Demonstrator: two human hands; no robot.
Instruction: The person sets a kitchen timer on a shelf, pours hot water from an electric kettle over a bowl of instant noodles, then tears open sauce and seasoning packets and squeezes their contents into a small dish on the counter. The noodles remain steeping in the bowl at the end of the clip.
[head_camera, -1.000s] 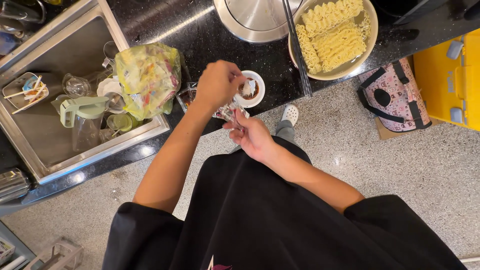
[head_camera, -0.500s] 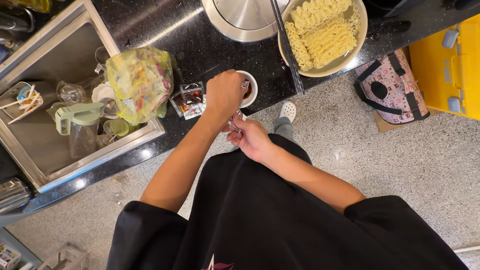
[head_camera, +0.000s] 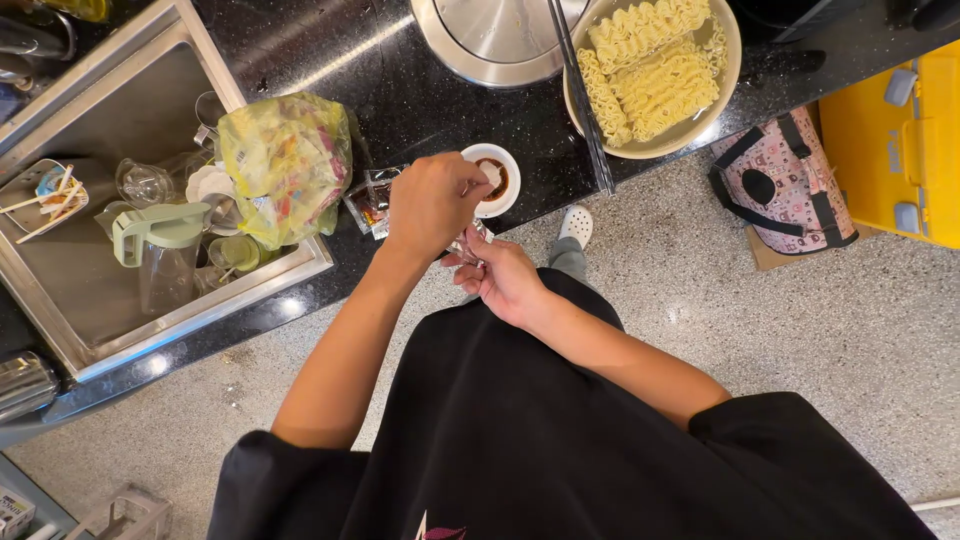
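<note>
Hiding a sachet (head_camera: 468, 243) between both hands

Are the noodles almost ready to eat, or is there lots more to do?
Partway, it seems. Done: dry noodle blocks already sit in the big bowl, and the small white dish holds some brown sauce. In hand: the left hand is at the dish while the right hand holds a small shiny packet. Left: the noodles look uncooked and unsauced, and more sachets lie on the counter.
</note>
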